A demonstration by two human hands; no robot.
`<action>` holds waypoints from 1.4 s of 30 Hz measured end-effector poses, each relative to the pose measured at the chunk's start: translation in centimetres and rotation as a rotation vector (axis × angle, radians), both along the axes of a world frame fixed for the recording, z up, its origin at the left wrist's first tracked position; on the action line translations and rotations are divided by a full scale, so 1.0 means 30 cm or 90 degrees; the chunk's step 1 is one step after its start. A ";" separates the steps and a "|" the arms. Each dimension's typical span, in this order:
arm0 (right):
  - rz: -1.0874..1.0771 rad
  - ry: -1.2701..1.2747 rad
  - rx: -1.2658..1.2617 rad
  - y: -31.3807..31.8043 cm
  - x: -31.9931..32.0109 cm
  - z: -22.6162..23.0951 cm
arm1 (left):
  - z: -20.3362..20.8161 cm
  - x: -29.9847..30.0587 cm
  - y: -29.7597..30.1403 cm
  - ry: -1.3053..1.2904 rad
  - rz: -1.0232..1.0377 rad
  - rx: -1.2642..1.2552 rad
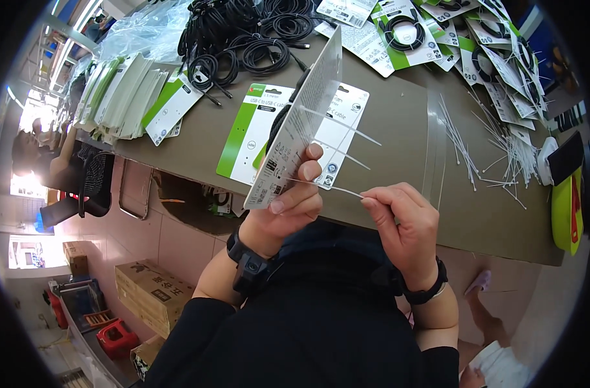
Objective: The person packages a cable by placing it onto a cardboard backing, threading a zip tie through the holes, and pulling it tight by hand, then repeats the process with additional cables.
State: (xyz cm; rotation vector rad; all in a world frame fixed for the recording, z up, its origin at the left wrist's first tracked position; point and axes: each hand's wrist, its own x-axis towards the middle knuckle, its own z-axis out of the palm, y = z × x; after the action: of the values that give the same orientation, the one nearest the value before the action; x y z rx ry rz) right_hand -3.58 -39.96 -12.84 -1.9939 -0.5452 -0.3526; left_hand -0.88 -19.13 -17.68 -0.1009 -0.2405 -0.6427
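Observation:
My left hand (288, 204) holds a printed cardboard hanging card (305, 119) upright by its lower part, tilted edge-on to me. On its left face, a black coiled cable (277, 129) shows partly behind the edge. Several white cable ties stick out of the right face. Between thumb and forefinger, my right hand (405, 216) pinches the end of the lowest cable tie (340, 189), which stretches across from the card. Beneath the held card, green and white cards (238, 145) lie flat on the brown table (398, 123).
Black cables (221, 32) pile up at the back, beside a leaning stack of cards (117, 97). Loose white cable ties (511, 152) lie at the right, below cards with coiled cables (495, 64). A yellow-green container (566, 213) stands at the right edge. Cardboard boxes (153, 294) sit on the floor.

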 end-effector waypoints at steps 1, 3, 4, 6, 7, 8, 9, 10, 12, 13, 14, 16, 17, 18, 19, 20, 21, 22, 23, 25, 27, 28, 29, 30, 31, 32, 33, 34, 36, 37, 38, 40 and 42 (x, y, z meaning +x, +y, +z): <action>-0.006 0.001 -0.002 0.001 0.002 -0.007 | -0.003 0.000 -0.004 -0.005 0.002 0.003; -0.016 0.003 -0.005 0.004 0.001 -0.012 | -0.002 -0.005 -0.008 -0.015 0.007 0.010; -0.016 0.002 -0.005 0.004 0.001 -0.012 | -0.002 -0.004 -0.009 -0.015 0.008 0.009; -0.024 0.005 -0.014 0.001 0.002 -0.014 | -0.005 0.002 -0.013 -0.023 -0.004 0.005; -0.029 0.006 -0.018 0.000 0.002 -0.016 | -0.006 0.003 -0.015 -0.027 -0.010 0.003; -0.030 0.006 -0.019 -0.001 0.001 -0.016 | -0.008 0.004 -0.018 -0.027 -0.012 0.002; -0.025 0.008 -0.015 0.000 0.001 -0.016 | -0.010 0.004 -0.022 -0.035 -0.009 0.009; -0.019 0.009 -0.013 0.000 0.000 -0.016 | -0.011 0.004 -0.026 -0.044 -0.006 0.015; -0.017 0.011 -0.014 0.006 -0.003 -0.014 | -0.011 -0.006 -0.040 -0.051 -0.006 0.017; -0.004 0.014 0.004 0.019 -0.004 -0.010 | 0.001 -0.022 -0.048 -0.004 0.031 0.083; 0.008 0.017 0.019 0.026 -0.006 -0.005 | 0.015 -0.038 -0.061 0.044 0.066 0.147; 0.015 0.018 0.026 0.020 -0.006 -0.007 | 0.049 -0.049 -0.076 0.090 0.096 0.203; -0.008 -0.004 0.044 0.012 0.000 -0.022 | 0.069 -0.049 -0.080 0.044 0.146 0.305; -0.031 -0.028 0.062 0.003 0.006 -0.037 | 0.087 -0.050 -0.080 -0.003 0.197 0.406; -0.052 -0.051 0.080 -0.008 0.010 -0.042 | 0.092 -0.049 -0.081 -0.050 0.248 0.506; -0.050 -0.052 0.073 -0.019 0.014 -0.037 | 0.093 -0.049 -0.074 -0.048 0.251 0.499; -0.067 -0.128 0.049 -0.039 0.019 -0.031 | 0.092 -0.046 -0.067 -0.100 0.293 0.576; -0.084 -0.205 0.026 -0.059 0.024 -0.024 | 0.091 -0.043 -0.062 -0.152 0.335 0.653; -0.104 -0.281 0.003 -0.069 0.023 -0.015 | 0.091 -0.043 -0.062 -0.207 0.374 0.730; -0.054 -0.296 -0.060 -0.054 0.024 0.010 | 0.092 -0.050 -0.074 -0.222 0.391 0.742; 0.044 -0.324 -0.175 -0.038 0.025 0.030 | 0.095 -0.053 -0.092 -0.258 0.425 0.775; 0.041 -0.325 -0.178 -0.039 0.023 0.030 | 0.096 -0.054 -0.100 -0.260 0.424 0.772; 0.042 -0.323 -0.159 -0.039 0.023 0.024 | 0.096 -0.056 -0.107 -0.263 0.446 0.773; 0.042 -0.321 -0.139 -0.038 0.022 0.017 | 0.097 -0.057 -0.113 -0.266 0.468 0.774; 0.043 -0.319 -0.119 -0.035 0.020 0.011 | 0.098 -0.057 -0.117 -0.268 0.490 0.775; 0.043 -0.320 -0.119 -0.029 0.017 0.004 | 0.096 -0.055 -0.119 -0.269 0.492 0.775; 0.068 -0.242 -0.024 -0.020 0.009 -0.004 | 0.092 -0.053 -0.120 -0.275 0.517 0.775; 0.093 -0.163 0.069 -0.010 0.000 -0.010 | 0.088 -0.050 -0.120 -0.281 0.543 0.775; 0.114 -0.084 0.161 0.007 -0.016 -0.016 | 0.083 -0.046 -0.125 -0.290 0.566 0.772; 0.120 0.036 0.275 0.018 -0.025 -0.017 | 0.083 -0.049 -0.127 -0.300 0.580 0.773; 0.126 0.157 0.388 0.027 -0.032 -0.017 | 0.082 -0.054 -0.129 -0.308 0.596 0.775; 0.132 0.278 0.500 0.025 -0.029 -0.017 | 0.073 -0.054 -0.130 -0.318 0.612 0.776; 0.123 0.379 0.490 0.014 -0.018 -0.016 | 0.047 -0.052 -0.117 -0.402 0.677 0.832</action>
State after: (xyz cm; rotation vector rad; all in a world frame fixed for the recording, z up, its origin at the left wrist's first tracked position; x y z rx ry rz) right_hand -4.13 -39.53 -13.33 -1.1941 -0.1660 0.1496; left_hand -2.45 -22.63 -16.26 1.4235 -0.3874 0.3496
